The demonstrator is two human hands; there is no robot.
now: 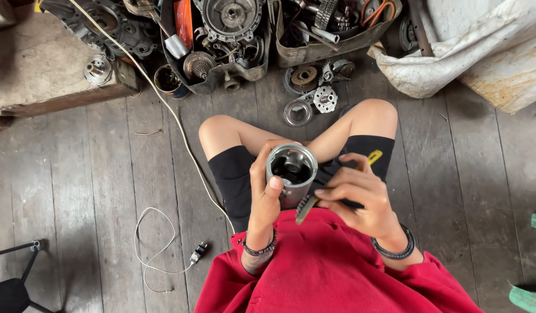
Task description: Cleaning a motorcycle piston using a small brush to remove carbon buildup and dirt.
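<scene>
Above the person's crossed legs, over the middle of the plank floor [105,174], the left hand [266,185] holds a hollow metal piston [291,173] upright, open end toward the camera, fingers wrapped round its far side and the thumb pressed on its near rim: a closed grip. Just beside it the right hand [360,194] has its fingers curled round a small dark tool with a toothed tip [305,208], whose end lies against the piston's lower wall; a yellow-handled piece [374,156] shows past the fingers. Beaded bracelets sit on both wrists. Along the floor's far edge lie engine parts: a dark tub [221,69] of gears and casings, loose bearing rings [298,112] and a sprocket disc [325,99]. A white cord [163,98] trails leftward to a small plug [198,253].
</scene>
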